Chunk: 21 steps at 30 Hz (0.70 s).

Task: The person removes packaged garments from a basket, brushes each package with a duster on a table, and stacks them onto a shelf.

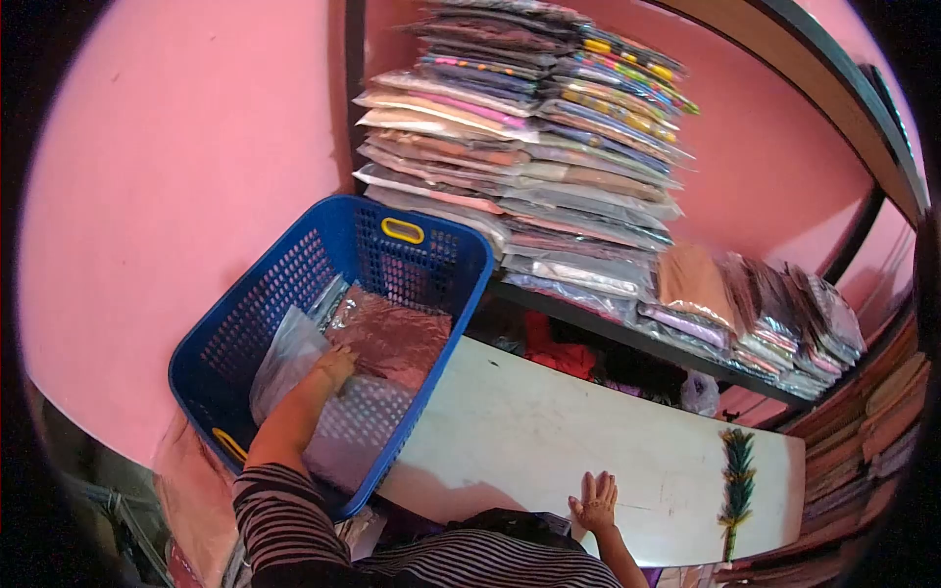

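Inside the blue basket [201, 348], my left hand [335, 370] reaches down among plastic-wrapped packages. Its fingers are closed at the edge of a pale translucent package [289, 355], which leans toward the basket's left side. Just beyond the fingers lies a brownish-pink package [397, 333] in shiny clear plastic. A pale lilac one [358, 436] is nearer to me, partly seen through the basket's holes. My right hand [594, 505] rests on the white table [559, 421], fingers spread, holding nothing.
Tall stacks of bagged folded cloth [588, 186] fill the shelf behind the table, with lower piles [774, 323] to the right. Red cloth [554, 348] shows under the shelf. A green feathery strip [736, 480] is at the table's right end. More folded cloth [877, 441] stands far right.
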{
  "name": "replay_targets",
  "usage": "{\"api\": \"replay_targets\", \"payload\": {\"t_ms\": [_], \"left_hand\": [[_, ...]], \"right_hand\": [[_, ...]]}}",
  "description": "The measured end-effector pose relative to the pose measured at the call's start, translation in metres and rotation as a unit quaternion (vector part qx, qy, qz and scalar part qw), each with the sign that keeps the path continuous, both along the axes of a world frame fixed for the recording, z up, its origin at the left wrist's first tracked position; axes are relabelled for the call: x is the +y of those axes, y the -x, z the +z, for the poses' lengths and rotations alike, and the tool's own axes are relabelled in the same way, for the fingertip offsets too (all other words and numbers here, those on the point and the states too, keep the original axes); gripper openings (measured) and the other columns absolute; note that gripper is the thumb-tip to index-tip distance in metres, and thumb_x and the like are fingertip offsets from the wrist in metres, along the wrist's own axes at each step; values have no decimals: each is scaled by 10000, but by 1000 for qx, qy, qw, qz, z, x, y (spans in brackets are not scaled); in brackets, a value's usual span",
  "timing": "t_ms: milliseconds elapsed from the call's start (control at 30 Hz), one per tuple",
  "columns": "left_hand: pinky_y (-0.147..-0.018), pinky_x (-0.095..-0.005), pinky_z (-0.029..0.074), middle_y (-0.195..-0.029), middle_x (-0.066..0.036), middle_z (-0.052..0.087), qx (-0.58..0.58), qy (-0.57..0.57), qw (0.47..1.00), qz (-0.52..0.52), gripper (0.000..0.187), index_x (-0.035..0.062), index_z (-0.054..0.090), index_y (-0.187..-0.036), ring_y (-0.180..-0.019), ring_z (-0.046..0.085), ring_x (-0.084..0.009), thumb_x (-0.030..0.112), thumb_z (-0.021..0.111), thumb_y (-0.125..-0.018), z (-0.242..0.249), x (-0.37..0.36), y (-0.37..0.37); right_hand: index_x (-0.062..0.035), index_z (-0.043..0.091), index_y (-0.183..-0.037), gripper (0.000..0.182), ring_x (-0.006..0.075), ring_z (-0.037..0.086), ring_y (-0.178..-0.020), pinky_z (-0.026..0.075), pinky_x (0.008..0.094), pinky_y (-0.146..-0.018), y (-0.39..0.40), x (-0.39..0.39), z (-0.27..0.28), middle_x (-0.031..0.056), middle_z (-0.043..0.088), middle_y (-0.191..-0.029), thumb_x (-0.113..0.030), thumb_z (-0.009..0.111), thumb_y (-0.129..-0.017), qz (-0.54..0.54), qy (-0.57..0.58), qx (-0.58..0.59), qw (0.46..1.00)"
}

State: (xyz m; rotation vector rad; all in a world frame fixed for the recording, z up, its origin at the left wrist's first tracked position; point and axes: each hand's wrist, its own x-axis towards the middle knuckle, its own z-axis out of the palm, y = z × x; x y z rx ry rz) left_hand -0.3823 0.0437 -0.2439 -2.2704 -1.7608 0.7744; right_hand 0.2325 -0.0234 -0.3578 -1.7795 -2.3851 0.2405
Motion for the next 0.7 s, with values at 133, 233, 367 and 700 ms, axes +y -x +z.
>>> {"api": "replay_targets", "payload": {"t_ms": [133, 233, 367, 700], "left_hand": [[-756, -373, 455, -883, -90, 610, -65, 149, 985, 52, 440, 135, 624, -900, -865, 573, -270, 292, 751, -508, 57, -9, -5], [-698, -385, 471, -780, -98, 628, -59, 83, 993, 58, 366, 140, 637, -829, -770, 603, -271, 270, 742, -503, 112, -15, -3], [-658, -402, 459, -754, -105, 611, -76, -105, 988, 89, 206, 109, 600, -717, -743, 586, -293, 139, 665, -524, 205, -40, -24], [-604, -349, 363, -706, -66, 501, -81, -594, 788, -142, 192, 66, 508, -736, -701, 504, -243, 64, 572, -556, 354, -71, -157]], "right_hand": [[-113, 258, -1312, 732, 447, 145, -1234, 132, 531, -987, 2, -2, 5, 300, 192, -1314, -548, 449, -756, -19, 19, 5, 1000], [-125, 246, -1319, 724, 438, 121, -1243, 111, 522, -995, 2, -3, 11, 288, 172, -1328, -555, 431, -766, -18, 33, 15, 999], [-126, 232, -1325, 723, 433, 94, -1253, 102, 514, -1002, 1, -2, 8, 282, 141, -1342, -562, 409, -775, -8, 39, 7, 999], [-132, 192, -1336, 743, 428, 71, -1259, 85, 510, -1008, -3, 2, 3, 273, 124, -1347, -552, 432, -773, -13, 70, 29, 997]]}}
